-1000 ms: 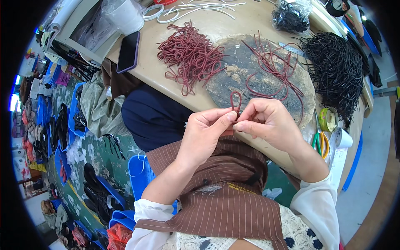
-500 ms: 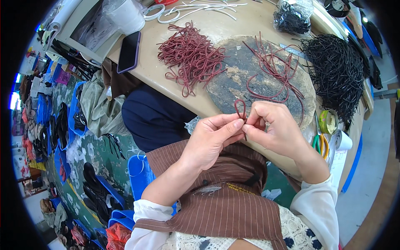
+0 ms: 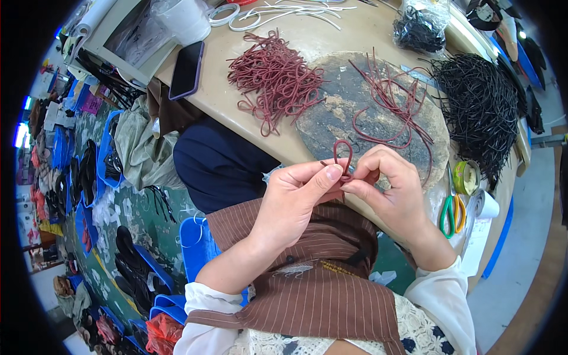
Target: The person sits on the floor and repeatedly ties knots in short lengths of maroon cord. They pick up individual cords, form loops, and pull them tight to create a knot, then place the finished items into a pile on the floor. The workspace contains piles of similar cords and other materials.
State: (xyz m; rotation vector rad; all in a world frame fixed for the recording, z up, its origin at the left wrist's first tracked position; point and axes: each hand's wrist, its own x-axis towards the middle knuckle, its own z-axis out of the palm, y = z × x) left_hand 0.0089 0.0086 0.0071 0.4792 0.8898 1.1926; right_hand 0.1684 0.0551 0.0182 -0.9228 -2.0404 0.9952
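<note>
A dark red cord [image 3: 342, 150], bent into a standing loop, is between my two hands just above the table's near edge. My left hand [image 3: 303, 195] pinches the base of the loop between thumb and fingers. On the other side, my right hand [image 3: 387, 186] has thumb and curled fingers pressed together on the same cord. The crossing below the loop is partly hidden by my fingers. Several loose dark red cords [image 3: 408, 118] lie on the worn round board [image 3: 331, 112] beyond my hands. A heap of looped red cords [image 3: 275, 83] lies to its left.
A bundle of black cords [image 3: 476, 103] lies at the right, near a green tape roll [image 3: 467, 177] and scissors [image 3: 448, 216] with green and orange handles. A phone [image 3: 187, 70] rests at the left table edge. White cords [image 3: 284, 18] lie at the back. Blue bins [image 3: 198, 242] stand below left.
My right hand has opened slightly and shifted a little at the loop's base. The loop stands more upright and wider, and a short cord end now shows left of it.
</note>
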